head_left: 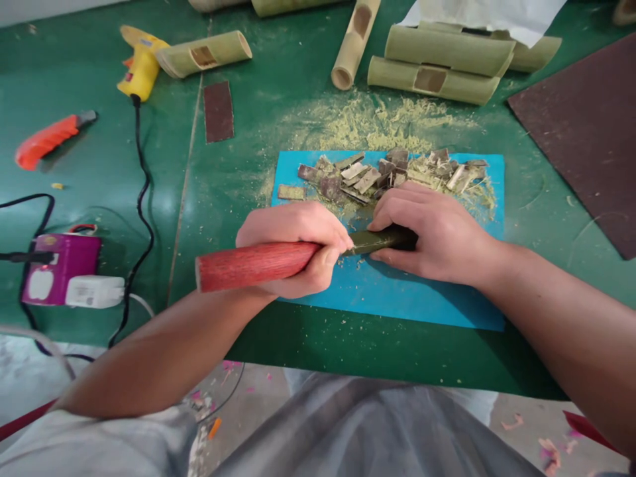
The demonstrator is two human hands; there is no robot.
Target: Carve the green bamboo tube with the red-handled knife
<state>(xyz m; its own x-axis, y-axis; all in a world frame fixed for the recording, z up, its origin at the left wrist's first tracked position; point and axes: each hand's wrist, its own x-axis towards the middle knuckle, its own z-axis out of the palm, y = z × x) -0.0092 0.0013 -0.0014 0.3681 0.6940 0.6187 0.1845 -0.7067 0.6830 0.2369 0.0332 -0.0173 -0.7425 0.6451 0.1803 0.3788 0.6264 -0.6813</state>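
My left hand (298, 228) is closed around a tool with a thick red wooden handle (253, 266); the fingers hide its working end. A short dark green bamboo piece (366, 242) lies low over the blue mat (397, 298), with my right hand (430, 228) closed on its right end. The tips of my left fingers meet the left end of this bamboo. Just beyond both hands, a heap of bamboo chips and brown sandpaper scraps (355, 177) covers the mat's far half.
Cut bamboo tubes (447, 50) stand at the back, near pale dust. At left are a yellow corded tool (142, 63), an orange utility knife (52, 140) and a purple power block (64, 265). A brown sheet (586, 132) lies right; a small sandpaper piece (218, 111) lies left.
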